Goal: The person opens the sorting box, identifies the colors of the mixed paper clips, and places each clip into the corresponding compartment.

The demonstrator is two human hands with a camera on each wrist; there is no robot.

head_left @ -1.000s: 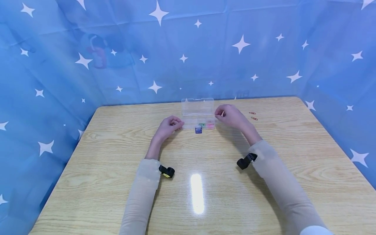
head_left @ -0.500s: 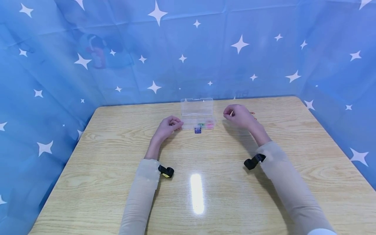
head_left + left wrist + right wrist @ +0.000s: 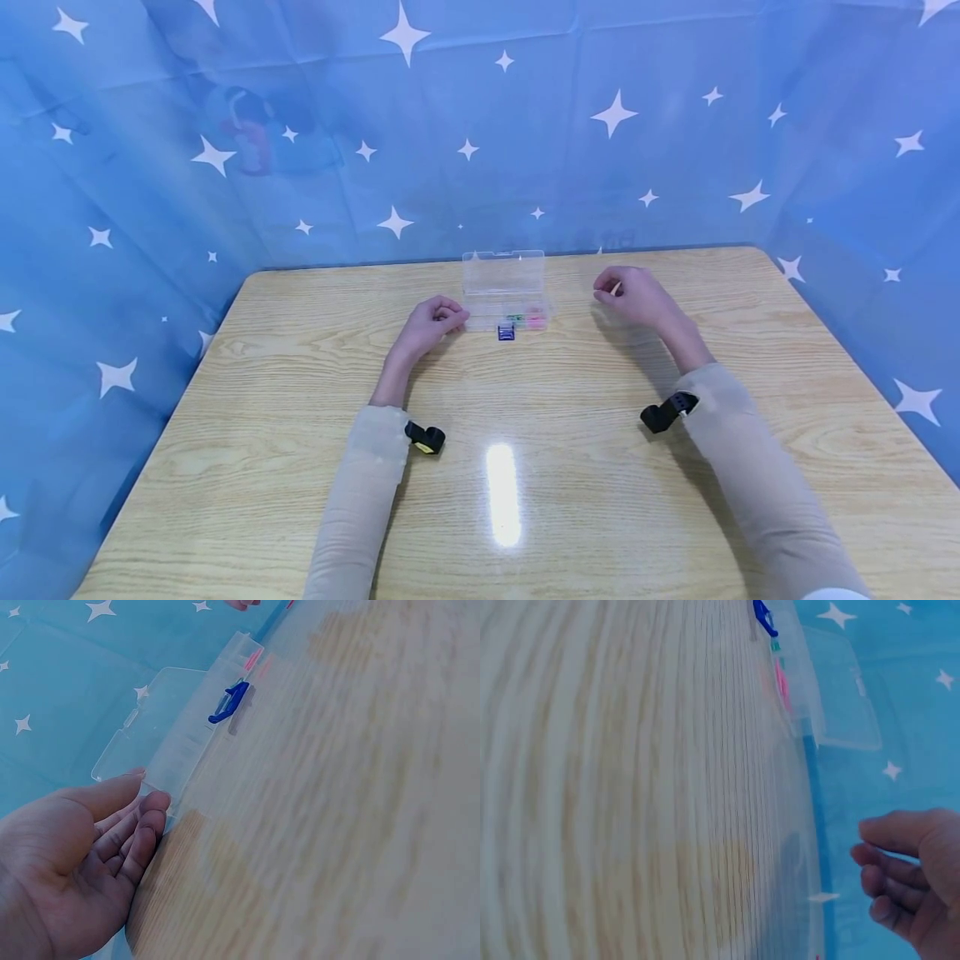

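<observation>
A clear plastic box lies near the table's back edge, its lid raised behind it. Green pieces and pink pieces sit in its right part. A small blue frame-like piece is at the box's front side. My left hand holds the box's left end, thumb and fingertips at the corner. To the right of the box, my right hand hovers over the table with loosely curled fingers; in the right wrist view its thumb and fingers are apart, with nothing between them.
The wooden table ends at the back against a blue curtain with white stars. A small red bit shows at the top of the left wrist view. My right hand covers the spot where two red paper clips lay.
My right hand has moved right, away from the box, and now covers the two red paper clips in the head view. My left hand and the box have stayed in place.
</observation>
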